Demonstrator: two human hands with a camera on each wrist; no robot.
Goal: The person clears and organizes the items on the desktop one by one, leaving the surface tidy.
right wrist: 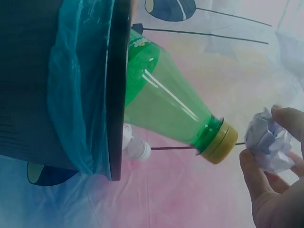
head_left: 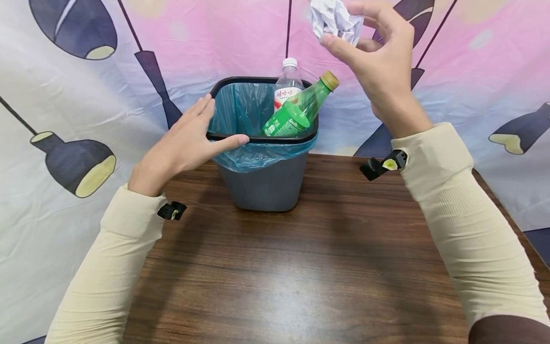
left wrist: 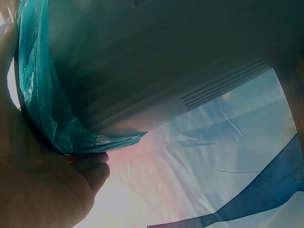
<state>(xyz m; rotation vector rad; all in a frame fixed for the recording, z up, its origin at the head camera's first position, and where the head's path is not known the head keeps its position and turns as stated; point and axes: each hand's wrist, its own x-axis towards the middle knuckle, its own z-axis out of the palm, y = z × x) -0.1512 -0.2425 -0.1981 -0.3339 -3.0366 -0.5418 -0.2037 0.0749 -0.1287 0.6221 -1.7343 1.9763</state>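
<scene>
My right hand (head_left: 386, 64) pinches a crumpled white paper ball (head_left: 334, 20) between thumb and fingers, high above and to the right of the trash bin (head_left: 264, 186). In the right wrist view the paper ball (right wrist: 267, 140) is just beyond the green bottle's yellow cap (right wrist: 221, 147). My left hand (head_left: 182, 136) rests on the bin's front left corner, its fingers straight along the side and its thumb at the front rim. A green soda bottle (head_left: 298, 112) leans out of the bin to the right. Behind it stands a clear bottle (head_left: 290, 79) with a white cap.
A teal plastic liner (head_left: 240, 107) lines the grey bin and folds over its black rim. The bin stands on a dark wooden table (head_left: 266, 267), at its far side. Behind it hangs a patterned cloth (head_left: 245, 38) in pink, blue and white.
</scene>
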